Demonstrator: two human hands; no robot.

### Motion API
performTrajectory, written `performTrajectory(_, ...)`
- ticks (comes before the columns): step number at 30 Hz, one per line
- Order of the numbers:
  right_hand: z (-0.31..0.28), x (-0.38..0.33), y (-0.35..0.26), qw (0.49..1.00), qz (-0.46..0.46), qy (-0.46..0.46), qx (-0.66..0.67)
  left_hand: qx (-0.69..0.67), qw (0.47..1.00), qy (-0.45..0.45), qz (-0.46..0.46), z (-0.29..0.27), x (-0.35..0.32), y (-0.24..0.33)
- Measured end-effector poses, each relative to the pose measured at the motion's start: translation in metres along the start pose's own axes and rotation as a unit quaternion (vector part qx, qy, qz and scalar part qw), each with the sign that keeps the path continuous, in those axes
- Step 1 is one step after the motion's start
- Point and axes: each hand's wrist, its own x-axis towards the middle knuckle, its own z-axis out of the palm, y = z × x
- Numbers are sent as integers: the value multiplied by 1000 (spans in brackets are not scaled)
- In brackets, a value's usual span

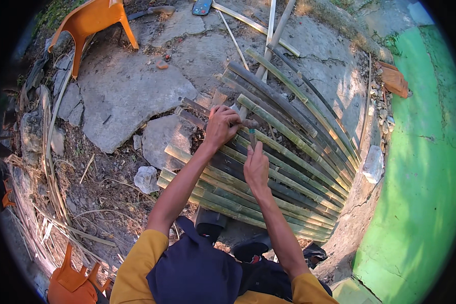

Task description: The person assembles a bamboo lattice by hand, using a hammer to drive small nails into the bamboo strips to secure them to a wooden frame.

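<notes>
Split bamboo poles [283, 133], green and dark, lie fanned out on the ground in front of me. My left hand [222, 126] is closed above the far-left ends of the poles. A brown, rounded end [250, 123] sticks out beside its fingers; what it belongs to is partly hidden. My right hand [257, 164] is wrapped round a narrow, grey-shafted tool [252, 138] with a teal band near its upper end. That end meets or overlaps the brown piece by my left hand. Its exact kind cannot be made out.
An orange plastic chair [93, 24] stands at far left, another [72, 283] at lower left. Broken concrete slabs [131, 96] and a white stone [146, 180] lie left of the poles. A whitish block [374, 164] borders the green surface [410, 192]. A phone [202, 7] lies far off.
</notes>
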Motion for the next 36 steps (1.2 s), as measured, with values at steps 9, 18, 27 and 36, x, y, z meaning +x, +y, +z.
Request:
performTrajectory(9, 0, -3, 7, 1000, -3, -2, -28, -23, 1000, 7, 5, 3, 0, 6)
performTrajectory(18, -8, 4, -14, 998, -31, 57, 11, -13, 1000, -3, -4, 4, 0, 6)
performTrajectory(27, -7, 0, -23, 998, 5, 45, 50, -26, 1000, 9, -1, 0, 0, 6)
performTrajectory(36, -31, 11, -47, 986, -19, 112, 124, -4, 1000, 6, -1, -5, 0, 6)
